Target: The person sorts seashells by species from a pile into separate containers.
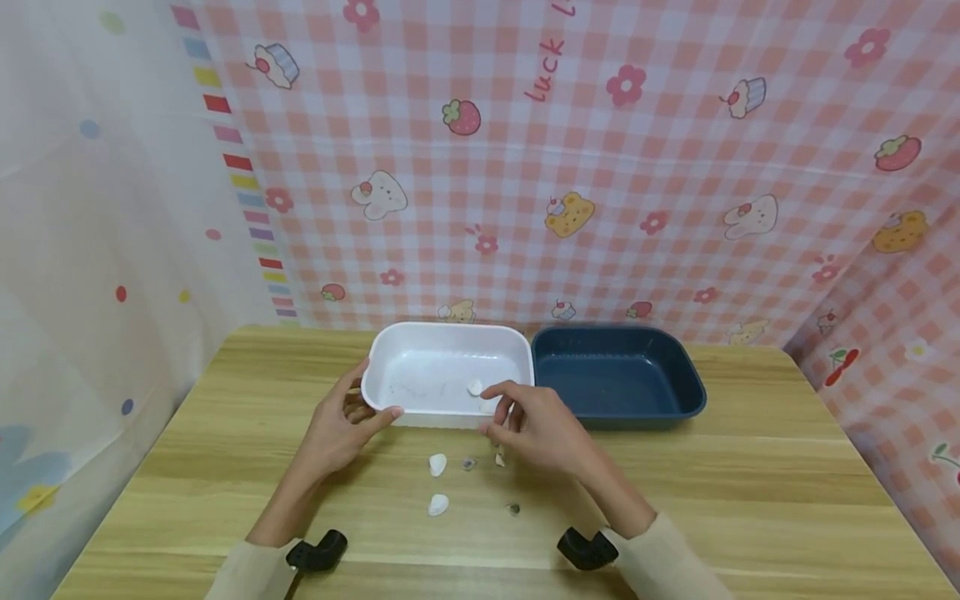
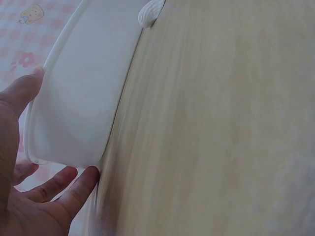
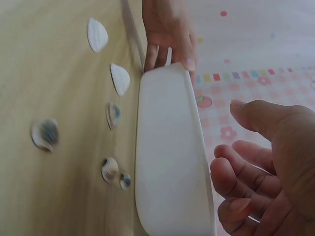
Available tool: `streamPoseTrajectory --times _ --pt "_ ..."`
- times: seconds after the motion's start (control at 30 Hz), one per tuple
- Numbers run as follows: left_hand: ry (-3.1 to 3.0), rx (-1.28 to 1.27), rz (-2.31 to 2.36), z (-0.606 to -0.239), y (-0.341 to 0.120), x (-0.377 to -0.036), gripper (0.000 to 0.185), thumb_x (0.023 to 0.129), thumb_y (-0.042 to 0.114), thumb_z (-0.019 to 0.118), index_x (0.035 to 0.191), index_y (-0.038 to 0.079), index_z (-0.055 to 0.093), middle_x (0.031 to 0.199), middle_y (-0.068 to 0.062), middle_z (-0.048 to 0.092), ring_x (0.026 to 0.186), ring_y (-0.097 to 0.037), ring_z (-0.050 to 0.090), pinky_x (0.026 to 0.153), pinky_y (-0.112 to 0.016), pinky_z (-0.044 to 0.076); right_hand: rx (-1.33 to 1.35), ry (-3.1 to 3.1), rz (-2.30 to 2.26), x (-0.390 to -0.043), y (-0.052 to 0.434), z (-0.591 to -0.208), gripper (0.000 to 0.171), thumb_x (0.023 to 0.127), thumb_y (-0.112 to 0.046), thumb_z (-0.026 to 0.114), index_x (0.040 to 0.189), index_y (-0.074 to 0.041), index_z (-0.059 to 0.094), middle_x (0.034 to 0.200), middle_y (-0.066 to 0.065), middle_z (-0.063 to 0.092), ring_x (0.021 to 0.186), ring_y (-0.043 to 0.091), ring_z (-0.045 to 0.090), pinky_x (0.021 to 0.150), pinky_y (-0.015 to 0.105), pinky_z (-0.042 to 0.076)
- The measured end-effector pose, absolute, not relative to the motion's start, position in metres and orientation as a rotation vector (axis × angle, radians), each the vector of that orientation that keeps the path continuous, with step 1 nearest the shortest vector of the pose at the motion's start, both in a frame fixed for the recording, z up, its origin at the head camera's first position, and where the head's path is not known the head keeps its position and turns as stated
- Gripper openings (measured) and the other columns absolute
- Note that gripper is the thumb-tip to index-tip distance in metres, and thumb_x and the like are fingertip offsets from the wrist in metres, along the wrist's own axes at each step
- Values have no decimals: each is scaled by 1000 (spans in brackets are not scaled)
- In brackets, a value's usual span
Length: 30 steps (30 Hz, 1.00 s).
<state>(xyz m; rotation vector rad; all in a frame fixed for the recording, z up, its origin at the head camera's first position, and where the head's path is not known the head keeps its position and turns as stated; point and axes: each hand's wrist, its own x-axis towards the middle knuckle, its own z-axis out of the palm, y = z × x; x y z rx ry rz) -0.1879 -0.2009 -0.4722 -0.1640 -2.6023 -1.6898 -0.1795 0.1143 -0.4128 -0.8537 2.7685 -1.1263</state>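
Nearest the camera, your beige sleeves [image 1: 663, 557] carry black wrist devices [image 1: 318, 552]. Your left hand [image 1: 337, 429] grips the white tray [image 1: 420, 375] at its left end. Your right hand [image 1: 546, 427], fingers loosely bent, holds nothing visible near its front right corner. Shells [image 1: 437, 465] lie inside it and before it on the table [image 1: 757, 500]; a dark blue tray [image 1: 607, 387] stands just beside.

Curtained nook, gingham cloth [image 1: 525, 175], wood-grain table [image 1: 780, 475]
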Motion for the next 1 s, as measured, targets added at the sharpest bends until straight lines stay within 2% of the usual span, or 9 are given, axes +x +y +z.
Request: streamPoseTrajectory --times 0.27,0.53,0.83,1.0 --pt "-2609 -181 -1683 -472 -202 -188 96 89 36 82 164 16 25 145 -22 50 127 -39 58 105 -43 58 -969 2707 -1131 -165 105 -423 37 93 -25 78 125 -8 68 83 -9 69 66 -3 57 60 16 51" --pt "-2599 -163 -1722 -471 -202 -187 97 88 36 83 163 19 26 144 -21 50 127 -39 58 106 -44 57 -990 2562 -1131 -153 93 -436 39 92 -25 79 125 -7 68 85 -8 69 67 -3 57 61 16 54" --pt "-2607 -159 -1707 -471 -201 -188 95 89 38 82 163 20 25 145 -21 50 130 -39 57 108 -46 56 -1038 2537 -980 -138 78 -451 36 91 -31 80 120 -12 70 80 -16 65 64 -7 55 60 11 51" --pt "-2601 -157 -1715 -471 -201 -188 96 88 36 83 163 20 25 145 -20 51 129 -38 57 108 -46 56 -1055 2569 -889 -131 71 -457 30 89 -30 81 114 -17 71 80 -16 63 65 -6 52 60 9 46"
